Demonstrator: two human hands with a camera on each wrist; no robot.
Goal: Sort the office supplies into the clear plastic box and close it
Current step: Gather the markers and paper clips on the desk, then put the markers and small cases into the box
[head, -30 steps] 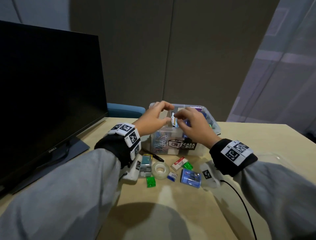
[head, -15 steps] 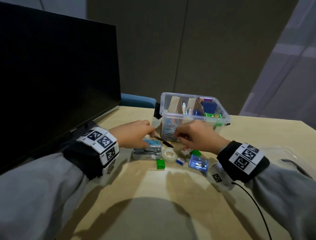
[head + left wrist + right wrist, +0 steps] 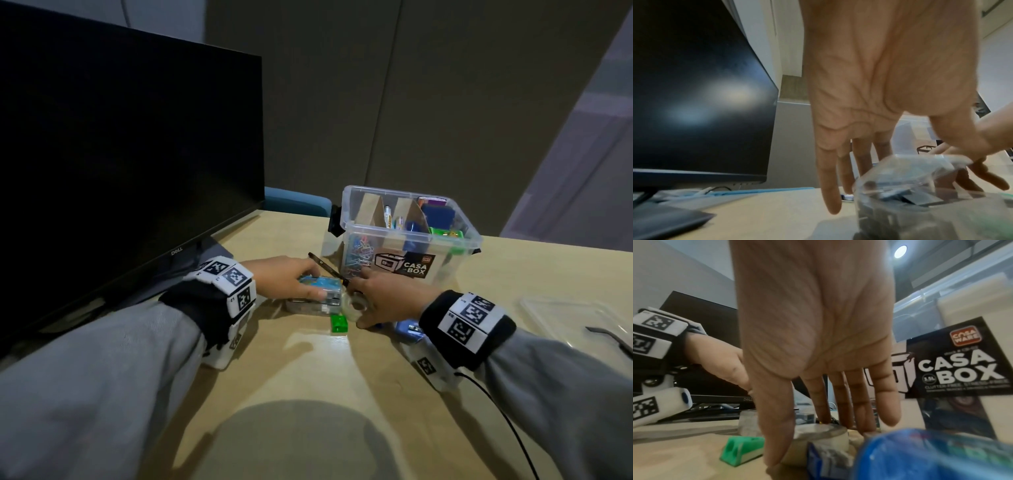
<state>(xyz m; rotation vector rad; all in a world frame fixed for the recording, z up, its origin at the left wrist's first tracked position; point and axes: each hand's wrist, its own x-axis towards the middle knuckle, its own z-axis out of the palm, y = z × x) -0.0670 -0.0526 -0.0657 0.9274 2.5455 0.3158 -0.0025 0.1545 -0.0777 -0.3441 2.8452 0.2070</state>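
- Left hand (image 3: 286, 277) now lies on the clear stapler (image 3: 317, 296), thumb along its near side.
- Right hand (image 3: 387, 296), earlier just beyond the tape roll (image 3: 354, 305), now pinches it.
- Clear plastic box (image 3: 407, 236) stands open at 12 o'clock on the counter (image 3: 342, 383).

Both hands have dropped from the clear box (image 3: 407, 236): left hand (image 3: 284, 279) onto the stapler (image 3: 318, 294), right hand (image 3: 387, 301) onto the tape roll (image 3: 356, 305).

The box (image 3: 409, 236) stands toward the surface's (image 3: 308, 377) far edge; the stapler (image 3: 317, 294) and tape roll (image 3: 356, 305) lie before it, the monitor (image 3: 120, 164) left, and probably the lid (image 3: 561, 311) right.
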